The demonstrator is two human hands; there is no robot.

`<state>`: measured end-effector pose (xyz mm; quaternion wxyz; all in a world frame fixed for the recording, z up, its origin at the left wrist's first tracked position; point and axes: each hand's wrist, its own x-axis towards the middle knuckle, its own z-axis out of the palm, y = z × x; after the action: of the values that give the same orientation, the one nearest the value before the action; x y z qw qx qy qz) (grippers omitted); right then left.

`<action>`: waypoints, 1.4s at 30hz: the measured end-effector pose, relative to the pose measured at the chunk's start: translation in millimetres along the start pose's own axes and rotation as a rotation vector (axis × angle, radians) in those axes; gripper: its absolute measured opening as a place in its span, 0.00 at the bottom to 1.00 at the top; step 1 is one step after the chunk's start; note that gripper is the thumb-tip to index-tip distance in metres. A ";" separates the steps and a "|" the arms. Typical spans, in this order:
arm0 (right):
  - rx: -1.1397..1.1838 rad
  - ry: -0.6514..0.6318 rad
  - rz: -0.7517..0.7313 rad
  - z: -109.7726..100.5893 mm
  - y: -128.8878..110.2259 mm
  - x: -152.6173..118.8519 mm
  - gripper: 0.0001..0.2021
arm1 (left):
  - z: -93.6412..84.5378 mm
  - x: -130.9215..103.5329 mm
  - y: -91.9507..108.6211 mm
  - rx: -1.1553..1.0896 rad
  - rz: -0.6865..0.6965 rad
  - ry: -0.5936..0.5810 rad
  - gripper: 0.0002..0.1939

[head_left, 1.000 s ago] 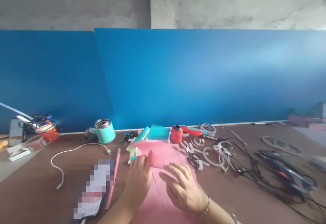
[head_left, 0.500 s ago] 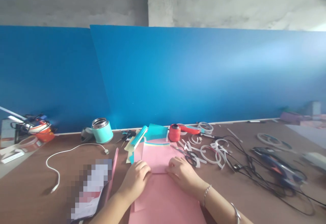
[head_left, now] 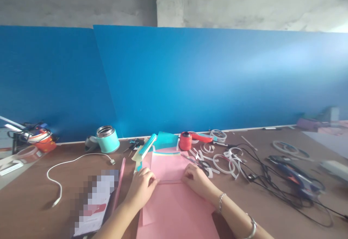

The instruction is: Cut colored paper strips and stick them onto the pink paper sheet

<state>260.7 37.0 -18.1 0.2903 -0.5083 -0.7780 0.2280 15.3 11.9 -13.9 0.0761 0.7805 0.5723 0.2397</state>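
A sheet of pink paper point(head_left: 176, 211) lies lengthwise in front of me, with a smaller pink piece point(head_left: 168, 166) at its far end and a thin crosswise edge between them. At the left end of that edge, my left hand point(head_left: 143, 186) is closed, thumb and fingers pinched on the paper. My right hand point(head_left: 199, 181) pinches the opposite end in the same way, its fingers curled. The fingertips are partly hidden. Just past the right hand lie the scissors point(head_left: 205, 164), their blades reaching over the pink paper.
Turquoise and yellow paper point(head_left: 166, 140) lies at the back beside a red hairdryer-like tool point(head_left: 185, 141). White strips point(head_left: 224, 163) and black cables point(head_left: 268, 173) spread to the right. On the left are a mint cup point(head_left: 108, 140), a white cable point(head_left: 81, 155) and a blurred-out phone point(head_left: 95, 204).
My hands have moved slightly apart along the paper's crosswise edge, the left one to the left and the right one to the right. The view has shifted a little.
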 end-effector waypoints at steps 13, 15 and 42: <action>-0.097 0.088 0.050 13.1 17.9 10.3 0.12 | 7.4 4.9 -8.5 0.102 -0.134 0.009 0.15; -0.104 0.087 0.046 13.0 19.1 11.6 0.12 | 7.3 4.9 -8.3 0.117 -0.142 0.008 0.15; -0.273 0.076 -0.052 7.4 5.7 4.3 0.06 | 3.1 3.8 2.9 0.291 0.103 0.135 0.06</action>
<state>258.1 42.7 -26.2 0.2534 -0.5309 -0.8033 0.0932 20.1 14.9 -14.4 -0.0888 0.7938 0.5638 0.2100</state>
